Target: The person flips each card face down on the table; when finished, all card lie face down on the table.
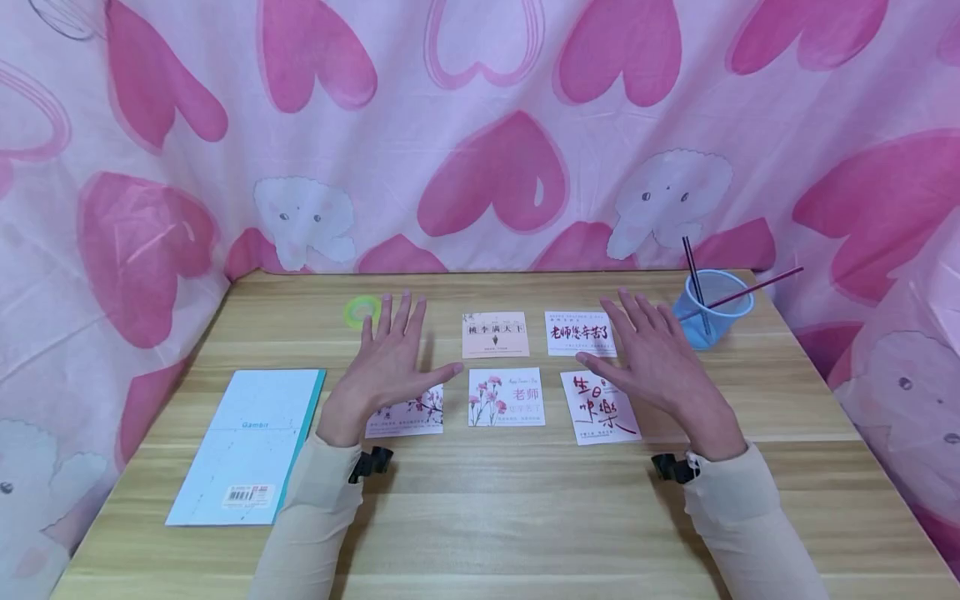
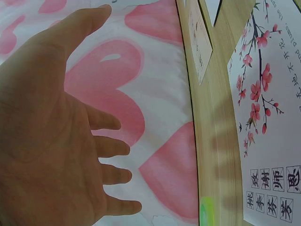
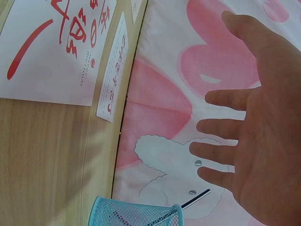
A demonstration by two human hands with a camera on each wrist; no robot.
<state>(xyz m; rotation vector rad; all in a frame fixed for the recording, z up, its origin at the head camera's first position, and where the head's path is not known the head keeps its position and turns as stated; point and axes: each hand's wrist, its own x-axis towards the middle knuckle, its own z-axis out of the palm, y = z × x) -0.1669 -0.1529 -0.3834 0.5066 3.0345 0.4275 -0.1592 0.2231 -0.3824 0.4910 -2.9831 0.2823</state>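
Both hands hover flat, palms down, over a wooden table (image 1: 525, 500). My left hand (image 1: 393, 354) has its fingers spread and straight (image 2: 56, 141); it hangs above a cherry-blossom card (image 1: 408, 414) (image 2: 268, 117). My right hand (image 1: 652, 358) (image 3: 254, 141) is likewise spread, over a card with red brush characters (image 1: 603, 408) (image 3: 56, 47). Between the hands lie a carnation card (image 1: 506, 397) and a pink card (image 1: 495, 334). A white card with red writing (image 1: 579, 332) (image 3: 113, 89) lies under the right fingertips. Neither hand holds anything.
A light blue notebook (image 1: 251, 442) lies at the left. A blue mesh cup (image 1: 711, 312) (image 3: 136, 214) with thin sticks stands at the back right. A green-yellow ring (image 1: 362, 309) lies at the back left. A pink heart-print cloth (image 1: 480, 125) walls the table.
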